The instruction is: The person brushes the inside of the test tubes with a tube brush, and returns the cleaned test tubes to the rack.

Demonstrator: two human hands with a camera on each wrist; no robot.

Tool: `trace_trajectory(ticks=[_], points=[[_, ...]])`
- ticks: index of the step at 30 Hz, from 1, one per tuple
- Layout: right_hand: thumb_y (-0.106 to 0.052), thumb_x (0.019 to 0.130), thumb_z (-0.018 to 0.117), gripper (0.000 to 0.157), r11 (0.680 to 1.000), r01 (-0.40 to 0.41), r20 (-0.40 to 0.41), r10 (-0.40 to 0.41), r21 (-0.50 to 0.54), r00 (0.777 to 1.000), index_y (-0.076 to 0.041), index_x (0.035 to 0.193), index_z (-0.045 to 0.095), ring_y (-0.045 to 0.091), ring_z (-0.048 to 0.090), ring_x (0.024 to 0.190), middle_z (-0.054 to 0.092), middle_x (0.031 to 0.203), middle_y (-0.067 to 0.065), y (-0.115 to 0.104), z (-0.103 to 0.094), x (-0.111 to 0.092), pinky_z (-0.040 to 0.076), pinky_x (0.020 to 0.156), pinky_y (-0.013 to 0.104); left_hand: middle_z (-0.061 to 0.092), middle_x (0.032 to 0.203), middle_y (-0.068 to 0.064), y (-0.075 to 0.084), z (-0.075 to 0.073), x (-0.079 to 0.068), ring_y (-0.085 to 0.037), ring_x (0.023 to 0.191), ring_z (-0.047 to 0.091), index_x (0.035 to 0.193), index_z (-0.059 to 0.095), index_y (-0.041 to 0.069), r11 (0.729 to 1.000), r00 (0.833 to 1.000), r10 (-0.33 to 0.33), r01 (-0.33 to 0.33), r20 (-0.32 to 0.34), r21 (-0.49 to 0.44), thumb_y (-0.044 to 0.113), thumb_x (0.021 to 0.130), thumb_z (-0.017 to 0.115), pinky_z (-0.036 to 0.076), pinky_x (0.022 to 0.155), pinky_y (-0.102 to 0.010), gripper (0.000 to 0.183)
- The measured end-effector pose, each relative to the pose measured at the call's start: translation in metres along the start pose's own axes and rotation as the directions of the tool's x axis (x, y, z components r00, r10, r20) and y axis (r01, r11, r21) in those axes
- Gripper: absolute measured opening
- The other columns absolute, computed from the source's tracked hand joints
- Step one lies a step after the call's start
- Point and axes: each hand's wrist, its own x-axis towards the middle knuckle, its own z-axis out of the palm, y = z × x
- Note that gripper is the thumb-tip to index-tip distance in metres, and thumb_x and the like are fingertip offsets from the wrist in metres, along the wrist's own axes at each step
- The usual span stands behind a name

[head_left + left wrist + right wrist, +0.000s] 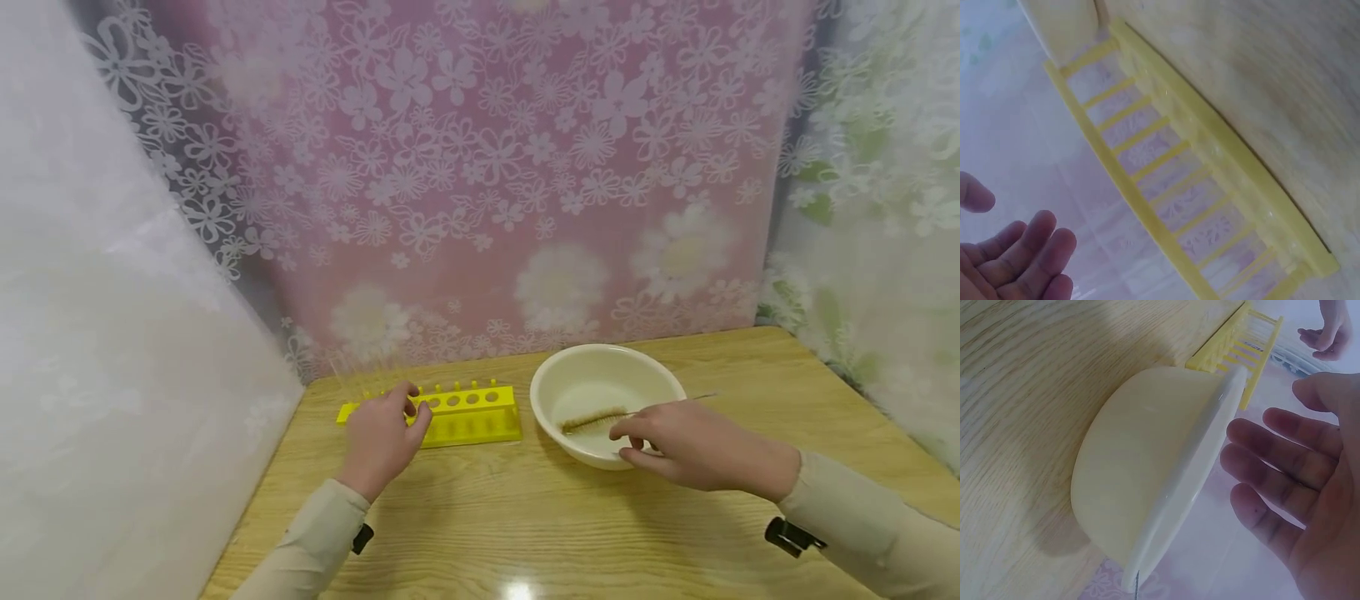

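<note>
A yellow test tube rack (472, 427) stands on the table, with several clear test tubes (360, 371) in its left part. My left hand (381, 442) is above the front of the rack, fingers loosely bent; in the left wrist view nothing lies between its fingers (1041, 256). To the right is a cream basin (557, 375). A test tube brush (592, 419) lies in it, its thin wire handle reaching over the right rim. Over the basin's front right rim hovers my right hand (693, 446), its relaxed fingers (1272, 447) holding nothing.
The wood-grain table (480, 517) has a floral pink curtain (487, 208) along its back edge. A pale sheet (135, 333) hangs at the left, and a flowered curtain (870, 275) at the right. Rack and basin stand close together.
</note>
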Motion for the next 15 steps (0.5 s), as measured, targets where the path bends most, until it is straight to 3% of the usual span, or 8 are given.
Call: trace_trajectory(ticks=[5,15], points=[[-0.03,0.099,0.064,0.015,1.0,-0.01,0.002,0.01,0.018,1.0,-0.025,0.112,0.07,-0.01,0.052,0.069,0.069,0.093,-0.018,0.002,0.001,-0.001,0.046,0.059,0.019,0.069,0.068,0.0,-0.009,-0.002,0.009,-0.007,0.038,0.042,0.09,0.071,0.01,0.993,0.993,-0.11,0.111,-0.03,0.041,0.034,0.093,0.063,0.031,0.036,-0.024,0.025],[-0.03,0.099,0.063,0.014,0.999,-0.007,-0.009,0.007,0.037,1.0,-0.025,0.111,0.07,-0.011,0.049,0.065,0.066,0.09,-0.021,0.006,0.002,-0.005,0.044,0.057,0.018,0.069,0.064,-0.001,-0.014,0.001,0.019,-0.009,0.036,0.044,0.094,0.071,0.008,0.98,0.983,-0.18,0.183,-0.037,0.084,0.039,0.094,0.061,0.03,0.034,-0.025,0.033]])
